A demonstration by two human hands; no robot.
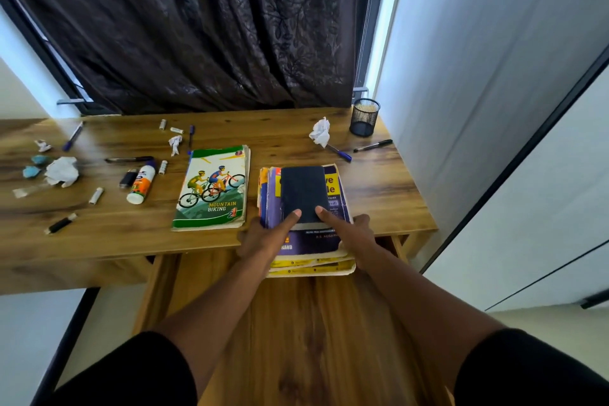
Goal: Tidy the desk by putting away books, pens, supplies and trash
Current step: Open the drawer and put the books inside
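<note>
While the head camera looked down over the wooden desk [296, 138], I had both hands at the stack of books [306, 234] in the centre right of the frame. My left hand [263, 237] gripped the stack's left edge, thumb laid up onto the small dark book [302, 194] that lay on top. My right hand [352, 231] held the right edge, its thumb pressing the same dark cover near its lower corner. The stack hung partly past the desk's front edge, above the open drawer [296, 323] that filled the lower middle of the frame.

Just left of the stack lay the Mountain Biking book [212, 188], flat and apart from it. Further left I saw a glue bottle [141, 183] on its side, a black lighter [128, 178] touching or nearly touching it, and a crumpled white paper [62, 171] near the left edge. A second crumpled paper ball [320, 132] sat in the upper right of the desk, beside a black mesh pen cup [364, 117] standing upright in the corner. A blue pen [339, 152] lay just below that paper, and a black pen [373, 145] lay to its right. More pens and small white caps were scattered across the upper left of the desk.
</note>
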